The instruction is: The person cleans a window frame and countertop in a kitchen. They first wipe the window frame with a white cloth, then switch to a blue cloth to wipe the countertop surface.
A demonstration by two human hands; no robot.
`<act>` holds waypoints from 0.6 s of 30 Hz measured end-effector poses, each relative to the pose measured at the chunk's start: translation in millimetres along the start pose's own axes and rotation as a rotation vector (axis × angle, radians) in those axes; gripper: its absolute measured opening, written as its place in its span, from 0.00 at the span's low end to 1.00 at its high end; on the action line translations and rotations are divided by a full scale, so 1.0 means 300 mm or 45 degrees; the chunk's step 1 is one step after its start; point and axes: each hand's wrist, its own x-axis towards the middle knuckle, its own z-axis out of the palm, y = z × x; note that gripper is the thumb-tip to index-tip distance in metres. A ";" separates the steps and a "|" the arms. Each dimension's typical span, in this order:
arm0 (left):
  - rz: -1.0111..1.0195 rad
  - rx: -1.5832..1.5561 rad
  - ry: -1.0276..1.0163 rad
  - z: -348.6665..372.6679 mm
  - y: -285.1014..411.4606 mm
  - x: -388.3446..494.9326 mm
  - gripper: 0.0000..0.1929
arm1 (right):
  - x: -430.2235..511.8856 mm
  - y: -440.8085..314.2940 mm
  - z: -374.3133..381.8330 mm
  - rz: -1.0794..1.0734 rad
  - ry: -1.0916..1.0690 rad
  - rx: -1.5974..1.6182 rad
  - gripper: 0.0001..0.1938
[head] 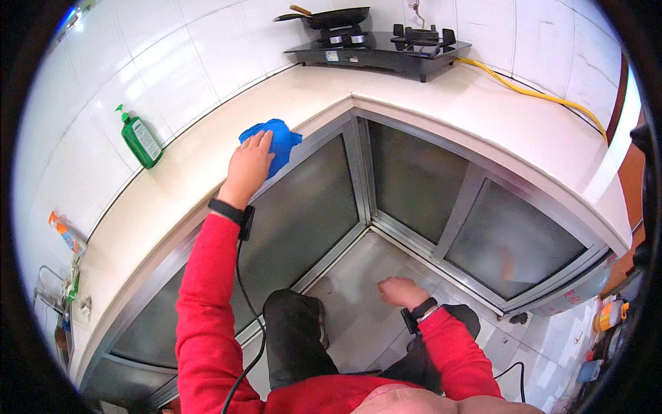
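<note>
My left hand [251, 164] lies over a crumpled blue cloth [282, 142] at the front edge of the pale countertop [320, 95]. Part of the cloth hangs past that edge, in front of the frosted cabinet doors. The fingers rest on top of the cloth, and the palm's contact with it is hidden. My right hand [404, 291] is low over the tiled floor near my knee, its fingers curled in. Nothing shows in it.
A black gas stove [377, 52] carrying a frying pan [339, 18] stands at the corner. A yellow hose [538, 93] runs from it. Along the left wall are a green pump bottle [140, 141] and an orange-topped spray bottle [64, 233]. Metal-framed cabinet doors [414, 176] lie below.
</note>
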 end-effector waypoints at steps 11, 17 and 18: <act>-0.370 0.129 -0.112 -0.360 -0.163 -0.520 0.26 | -0.004 0.013 0.049 -0.016 -0.002 -0.024 0.11; -0.373 0.117 -0.126 -0.352 -0.159 -0.498 0.26 | 0.019 0.006 0.097 -0.006 -0.039 -0.041 0.11; -0.352 0.107 -0.121 -0.337 -0.152 -0.474 0.26 | 0.027 0.005 0.099 0.019 -0.101 -0.064 0.11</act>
